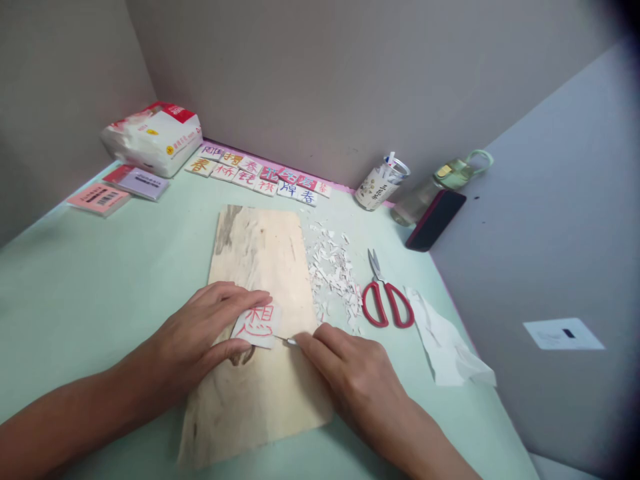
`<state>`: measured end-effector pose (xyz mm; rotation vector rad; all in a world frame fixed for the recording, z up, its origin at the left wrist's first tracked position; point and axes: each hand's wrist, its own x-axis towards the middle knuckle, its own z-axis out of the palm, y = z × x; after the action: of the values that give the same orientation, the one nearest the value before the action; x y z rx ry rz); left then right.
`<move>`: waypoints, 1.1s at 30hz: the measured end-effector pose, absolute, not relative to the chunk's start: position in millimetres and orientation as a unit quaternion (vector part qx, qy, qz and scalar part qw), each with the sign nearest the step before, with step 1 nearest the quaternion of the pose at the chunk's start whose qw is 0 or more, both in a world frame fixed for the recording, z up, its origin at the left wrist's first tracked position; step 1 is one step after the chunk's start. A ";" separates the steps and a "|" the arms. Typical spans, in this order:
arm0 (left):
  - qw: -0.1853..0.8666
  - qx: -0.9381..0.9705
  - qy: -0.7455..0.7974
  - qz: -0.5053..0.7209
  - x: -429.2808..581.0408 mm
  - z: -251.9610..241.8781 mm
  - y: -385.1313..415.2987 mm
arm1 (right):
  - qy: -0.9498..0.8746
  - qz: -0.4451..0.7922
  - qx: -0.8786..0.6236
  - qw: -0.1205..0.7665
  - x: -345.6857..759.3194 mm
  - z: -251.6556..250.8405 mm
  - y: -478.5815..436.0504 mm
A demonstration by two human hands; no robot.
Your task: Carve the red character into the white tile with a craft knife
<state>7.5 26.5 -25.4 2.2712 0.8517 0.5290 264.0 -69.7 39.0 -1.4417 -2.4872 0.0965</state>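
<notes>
A white square piece (260, 325) bears a red outlined Chinese character and lies on a wooden board (265, 253). The fingers of my left hand (215, 320) press its upper edge and the thumb its lower left, holding it against the wood. My right hand (345, 363) is closed around a slim carving knife (287, 341). Its thin tip points left, at the lower right edge of the piece; whether it touches cannot be made out. Most of the knife's handle is hidden in my fingers.
White shavings (333, 270) lie right of the board, beside red-handled scissors (383, 300) and a crumpled tissue (447, 340). Lettered squares (257, 175) line the back. A tissue pack (155, 137), eraser packs (100, 198), a can (381, 185), a bottle (425, 193) and a phone (436, 220) stand around.
</notes>
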 end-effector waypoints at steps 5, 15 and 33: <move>0.319 0.869 0.326 0.191 4.9 -26.9 29.0 | -0.840 0.085 -0.523 0.120 264.6 38.8 -71.7; 0.277 0.875 0.339 0.205 3.3 -28.9 23.8 | -0.809 0.142 -0.561 0.104 256.7 39.9 -77.2; 0.258 0.902 0.272 0.216 3.2 -18.4 23.9 | -0.771 0.164 -0.602 0.127 251.3 31.3 -86.3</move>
<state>3.2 23.9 -18.4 2.4449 0.7376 0.5862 251.3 -86.3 31.3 -1.7513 -2.2441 0.4786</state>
